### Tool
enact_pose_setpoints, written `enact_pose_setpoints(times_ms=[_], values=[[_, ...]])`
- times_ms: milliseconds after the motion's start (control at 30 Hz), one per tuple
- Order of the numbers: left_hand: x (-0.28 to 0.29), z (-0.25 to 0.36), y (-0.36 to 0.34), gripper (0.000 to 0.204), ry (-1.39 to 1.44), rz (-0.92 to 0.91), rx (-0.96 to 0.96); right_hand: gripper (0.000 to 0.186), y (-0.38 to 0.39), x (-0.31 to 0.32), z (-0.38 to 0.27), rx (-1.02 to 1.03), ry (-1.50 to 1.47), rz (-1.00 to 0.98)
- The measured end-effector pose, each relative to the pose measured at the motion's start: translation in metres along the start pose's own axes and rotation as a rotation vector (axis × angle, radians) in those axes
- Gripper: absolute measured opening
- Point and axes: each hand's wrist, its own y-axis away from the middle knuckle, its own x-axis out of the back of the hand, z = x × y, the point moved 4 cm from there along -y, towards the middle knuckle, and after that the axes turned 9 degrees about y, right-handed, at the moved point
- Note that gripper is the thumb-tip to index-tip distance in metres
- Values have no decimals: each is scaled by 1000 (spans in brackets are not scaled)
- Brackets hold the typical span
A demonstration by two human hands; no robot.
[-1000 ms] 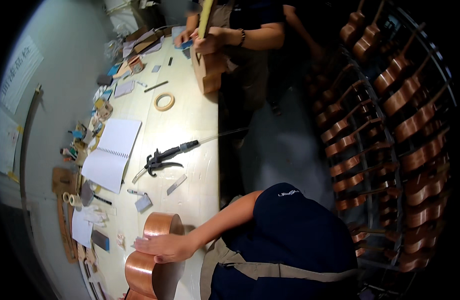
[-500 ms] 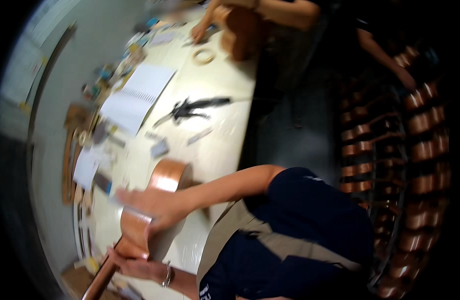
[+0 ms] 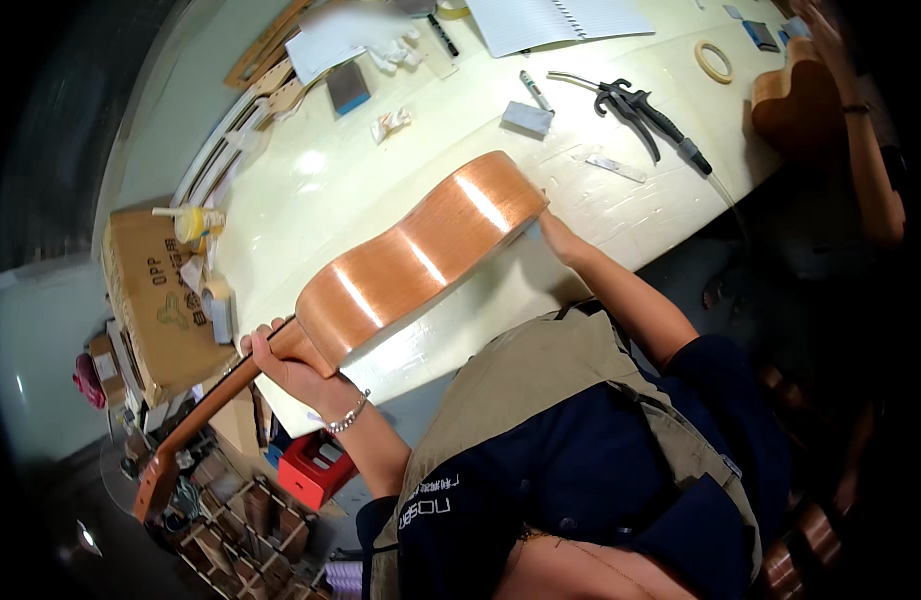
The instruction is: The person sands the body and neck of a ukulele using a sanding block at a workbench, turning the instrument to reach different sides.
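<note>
A copper-brown wooden guitar (image 3: 420, 255) is held side-on over the near part of the table, its glossy curved side facing up. My left hand (image 3: 295, 378), with a bracelet on the wrist, wraps round the neck where it joins the body. From there the neck runs down and left to the headstock (image 3: 155, 485). At the tail end of the body is my right hand (image 3: 560, 235), its fingers mostly hidden behind the guitar. Beyond the guitar lie a grey sanding block (image 3: 527, 119) and a marker pen (image 3: 536, 90).
On the pale table (image 3: 290, 200) lie a black air blow gun (image 3: 635, 110), a spiral notebook (image 3: 550, 20), a tape roll (image 3: 713, 62) and a dark block (image 3: 348, 90). A cardboard box (image 3: 145, 300) and drink cup (image 3: 195, 225) stand left. At far right, another person's arm (image 3: 860, 140) reaches to another guitar (image 3: 795, 100).
My right hand has moved from the upward-facing side of the guitar to its tail end. The guitar is tilted differently, and the view has swung left. My left hand stays at the neck.
</note>
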Motion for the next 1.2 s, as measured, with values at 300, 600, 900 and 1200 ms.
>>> enact_pose_setpoints(times_ms=[300, 600, 900, 1200], values=[[48, 16, -4, 23, 206, 114, -40, 54, 12, -43, -109, 759, 592, -88], [-2, 20, 21, 31, 71, -40, -141, 58, 71, -150, -239, 1049, 844, -351], [6, 16, 16, 23, 45, -137, -131, 53, 29, -153, -237, 1007, 805, -146], [14, 7, 7, 28, 62, -50, -82, 52, 44, -140, -220, 1084, 759, -120]])
